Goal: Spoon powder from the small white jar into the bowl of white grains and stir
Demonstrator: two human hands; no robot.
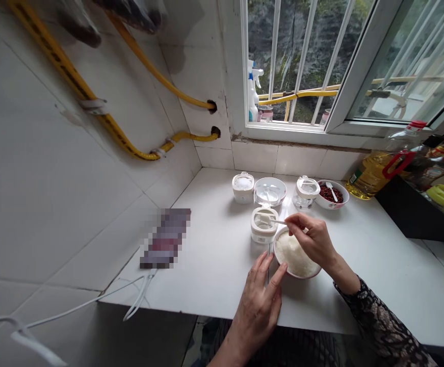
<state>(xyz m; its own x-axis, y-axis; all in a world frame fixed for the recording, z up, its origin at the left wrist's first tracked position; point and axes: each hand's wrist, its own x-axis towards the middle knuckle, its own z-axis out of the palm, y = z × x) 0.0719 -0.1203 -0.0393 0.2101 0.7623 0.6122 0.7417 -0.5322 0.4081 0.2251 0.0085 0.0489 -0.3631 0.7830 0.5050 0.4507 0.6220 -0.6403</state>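
White spoon, fingertip-pinched by right hand, is best kept level at jar; left hand, fingers loosely spread, touches bowl

No wording is coming through legibly: dark print is running along the yellow pipe, a green label is showing on the oil bottle, and the bottles behind are bearing labels, all appearing too small or blurred.

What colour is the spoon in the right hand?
White. The spoon shows best in the head view, the only one here.
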